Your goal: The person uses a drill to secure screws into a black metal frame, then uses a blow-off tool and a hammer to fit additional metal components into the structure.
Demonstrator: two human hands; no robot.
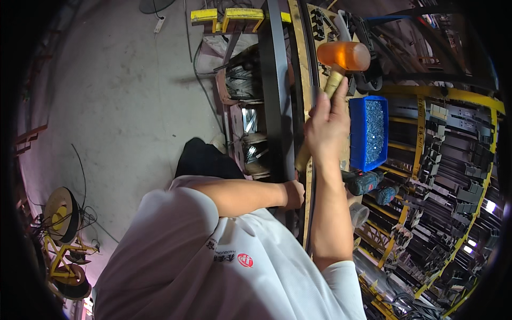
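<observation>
My right hand (325,128) is wrapped round the wooden handle (334,82) of a mallet. The mallet's translucent orange head (343,56) points away from me, above the far part of the workbench (302,69). The butt of the handle shows below my palm. Lower down, my left hand (294,194) is closed in a fist at the bench's near edge, next to a long dark strip (312,69) that runs along the bench. What its fingers hold, if anything, is hidden.
Right of my right hand stands a blue bin (368,133) of small metal parts. Two power drills (365,183) lie nearer. Racks of dark profiles (458,176) fill the right side. A dark beam (276,80) and yellow supports (242,18) border the grey floor (128,96) at left.
</observation>
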